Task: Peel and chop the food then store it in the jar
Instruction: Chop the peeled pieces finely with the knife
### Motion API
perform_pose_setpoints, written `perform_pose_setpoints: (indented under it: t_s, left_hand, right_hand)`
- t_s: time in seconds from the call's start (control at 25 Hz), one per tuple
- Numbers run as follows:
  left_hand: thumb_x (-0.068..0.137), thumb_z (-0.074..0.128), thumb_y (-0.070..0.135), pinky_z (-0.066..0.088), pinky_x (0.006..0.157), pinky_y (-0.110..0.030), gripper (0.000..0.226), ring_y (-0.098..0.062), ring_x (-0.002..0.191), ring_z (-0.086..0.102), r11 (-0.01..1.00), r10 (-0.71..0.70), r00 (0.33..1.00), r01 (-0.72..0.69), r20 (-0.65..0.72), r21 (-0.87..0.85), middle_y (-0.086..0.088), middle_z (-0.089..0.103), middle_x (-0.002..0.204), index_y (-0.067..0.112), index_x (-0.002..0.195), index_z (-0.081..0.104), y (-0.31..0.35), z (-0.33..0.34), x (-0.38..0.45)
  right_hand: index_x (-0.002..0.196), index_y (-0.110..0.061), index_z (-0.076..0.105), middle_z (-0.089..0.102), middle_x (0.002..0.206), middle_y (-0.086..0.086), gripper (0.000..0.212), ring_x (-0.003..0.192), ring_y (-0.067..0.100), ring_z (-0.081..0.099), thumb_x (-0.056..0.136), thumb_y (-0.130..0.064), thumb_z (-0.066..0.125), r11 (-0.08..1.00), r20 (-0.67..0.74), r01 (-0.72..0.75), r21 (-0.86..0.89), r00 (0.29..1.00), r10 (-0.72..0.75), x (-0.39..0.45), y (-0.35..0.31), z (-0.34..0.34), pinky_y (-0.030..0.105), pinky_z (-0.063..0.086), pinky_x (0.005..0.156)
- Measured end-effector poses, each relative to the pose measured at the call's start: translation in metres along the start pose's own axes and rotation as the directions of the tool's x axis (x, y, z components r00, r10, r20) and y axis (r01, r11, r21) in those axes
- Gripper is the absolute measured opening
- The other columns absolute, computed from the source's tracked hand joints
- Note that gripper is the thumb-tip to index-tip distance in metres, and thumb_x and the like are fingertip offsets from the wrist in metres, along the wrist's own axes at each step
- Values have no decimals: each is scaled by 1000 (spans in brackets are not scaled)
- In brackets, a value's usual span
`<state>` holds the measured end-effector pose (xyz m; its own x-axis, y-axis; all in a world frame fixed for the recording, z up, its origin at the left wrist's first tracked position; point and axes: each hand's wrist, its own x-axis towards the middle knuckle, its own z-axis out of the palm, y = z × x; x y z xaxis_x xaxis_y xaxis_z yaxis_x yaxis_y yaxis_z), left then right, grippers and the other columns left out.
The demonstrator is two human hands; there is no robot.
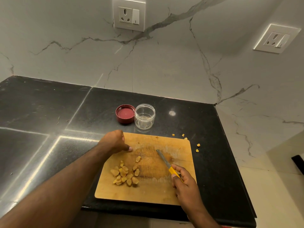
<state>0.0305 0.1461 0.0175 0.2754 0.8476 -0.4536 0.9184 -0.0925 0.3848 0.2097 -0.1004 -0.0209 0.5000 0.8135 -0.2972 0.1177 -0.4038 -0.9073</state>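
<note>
A wooden cutting board (148, 193) lies near the counter's front edge. Several chopped yellow-brown food pieces (125, 174) sit in a loose pile on its left half. My right hand (182, 180) grips a knife (164, 160) by its yellow handle, with the blade angled up-left over the board's stained middle. My left hand (115, 142) rests at the board's upper left corner, fingers curled under, holding nothing that I can see. Behind the board stands a clear jar (144, 116) with nothing in it, and its red lid (125, 114) lies upside down beside it on the left.
The black stone counter (49, 112) runs left and ends at a marble wall behind. Small yellow scraps (198, 145) lie on the counter past the board's upper right corner. A wall socket (129, 14) is above and another socket (277, 38) is on the right wall.
</note>
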Motion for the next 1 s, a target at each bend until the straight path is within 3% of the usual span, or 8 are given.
perform_pose_setpoints:
  t_s: [0.24,0.36,0.6,0.72,0.84,1.0]
  left_hand:
    - [72,85,46,47,76,-32,58,-23,100,58,997,-53,997,50,48,62,-4,60,105,13,111,56,1,-14,7]
    - [75,84,47,52,81,-33,54,-23,100,62,993,-66,997,60,47,106,-4,63,101,13,110,61,1,-19,10]
    - [81,82,26,59,84,-38,28,-24,90,67,988,-107,993,111,46,-105,-10,68,97,13,95,62,-6,-21,10]
    - [90,67,6,60,82,-44,9,-26,79,62,953,-112,994,101,-20,-287,-16,67,95,10,92,60,-13,-17,8]
    - [94,52,0,58,74,-38,15,-22,77,59,931,-117,987,70,-113,-358,-11,63,94,13,96,59,-19,-16,1]
    - [98,55,5,57,83,-35,19,-17,94,61,959,-14,989,-29,-147,-283,0,64,101,20,104,65,-25,-20,-20]
  right_hand:
    - [118,-53,59,57,91,-18,32,83,1,50,99,-27,55,999,4,35,-12,999,-35,-4,8,-2,25,41,70]
    - [119,-49,60,57,91,-18,30,83,2,50,99,-28,54,1000,0,28,-11,1000,-28,-4,8,-3,27,42,73]
    - [120,-48,59,58,91,-16,30,79,3,52,100,-26,53,1000,-11,14,-17,1000,-15,-5,5,-2,27,43,70]
    - [120,-44,60,59,92,-15,30,79,3,53,100,-23,52,1000,-10,24,-14,1000,-25,-6,1,-2,25,43,70]
    - [120,-43,60,58,92,-15,29,76,3,52,100,-23,52,1000,-10,19,-1,1000,-19,-6,1,-2,24,42,67]
    - [119,-41,61,59,83,-9,29,64,5,46,100,-20,53,997,-12,8,78,1000,-7,-7,-4,-2,22,39,56]
